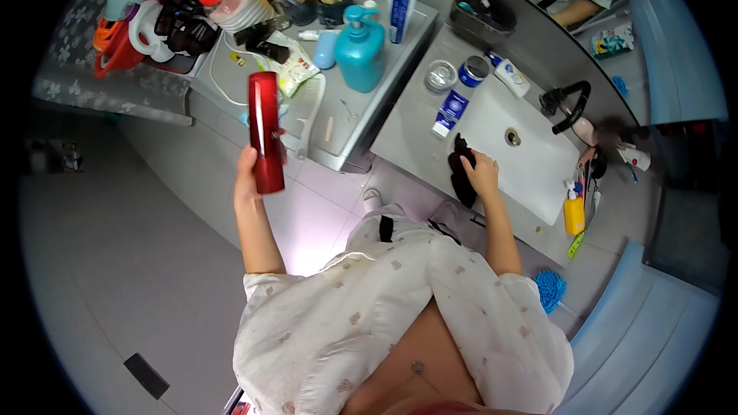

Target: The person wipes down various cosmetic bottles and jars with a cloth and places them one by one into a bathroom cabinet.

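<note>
My left hand (247,173) is wrapped round a shiny red cylindrical object (265,132), held upright above the floor beside the washing machine-like grey cabinet top (327,150). On the near left edge of the white sink (530,138), my right hand (482,173) grips a black cloth (463,173), which hangs over the counter's front edge. Just beyond the cloth lie a blue and white box (451,113), a dark blue jar (473,71) and a clear round container (440,77).
A black faucet (569,104) rises behind the sink. A yellow pump bottle (574,215) stands at its right. The cabinet holds a blue pump bottle (360,54), a white tube (402,11) and several containers. A blue fluffy item (550,290) is below the counter.
</note>
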Tool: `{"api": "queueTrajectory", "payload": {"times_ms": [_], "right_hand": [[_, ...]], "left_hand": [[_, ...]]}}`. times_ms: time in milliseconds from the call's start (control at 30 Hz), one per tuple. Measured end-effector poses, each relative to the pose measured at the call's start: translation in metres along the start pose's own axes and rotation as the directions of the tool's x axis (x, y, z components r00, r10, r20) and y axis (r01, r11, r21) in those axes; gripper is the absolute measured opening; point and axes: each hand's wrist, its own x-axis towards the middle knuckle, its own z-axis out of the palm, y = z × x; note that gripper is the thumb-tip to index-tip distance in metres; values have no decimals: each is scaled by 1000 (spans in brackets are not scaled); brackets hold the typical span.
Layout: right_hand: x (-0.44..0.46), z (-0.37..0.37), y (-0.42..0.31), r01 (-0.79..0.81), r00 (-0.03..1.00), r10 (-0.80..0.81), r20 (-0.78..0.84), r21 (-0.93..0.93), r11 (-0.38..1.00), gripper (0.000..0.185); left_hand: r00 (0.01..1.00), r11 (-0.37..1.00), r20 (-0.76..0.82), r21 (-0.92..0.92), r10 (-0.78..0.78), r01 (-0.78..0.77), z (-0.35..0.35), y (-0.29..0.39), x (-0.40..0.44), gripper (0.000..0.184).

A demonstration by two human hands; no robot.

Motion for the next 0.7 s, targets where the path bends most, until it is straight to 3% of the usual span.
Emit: {"api": "queueTrajectory", "payload": {"times_ms": [67, 100, 200, 333, 400, 500, 600, 700], "right_hand": [[1, -2, 14, 56, 998, -52, -39, 92, 994, 37], [0, -3, 21, 86, 994, -72, -85, 174, 981, 34], [-4, -15, 47, 180, 968, -106, -228, 331, 927, 23], [-5, -35, 113, 74, 958, 62, -279, 450, 890, 13], [8, -48, 151, -119, 925, 313, -214, 621, 775, 11], [54, -80, 189, 51, 881, 261, -394, 629, 775, 17], [111, -107, 197, 133, 887, 145, -439, 542, 830, 33], [153, -108, 200, 128, 957, 22, -289, 491, 862, 39]], "left_hand": [[988, 992, 110, -54, -112, 118, 48, -14, -7, 80], [984, 988, 90, -4, -157, 157, 90, -15, -6, 86], [922, 941, 195, 17, -334, 337, 153, -58, -1, 78], [779, 836, 354, 17, -517, 548, 222, -138, 17, 58], [702, 766, 380, 30, -602, 642, 253, -178, 31, 49], [584, 655, 424, 28, -692, 755, 304, -219, 54, 38], [568, 622, 393, 13, -723, 783, 337, -264, 74, 36], [592, 638, 342, 32, -730, 769, 356, -297, 89, 35]]}}
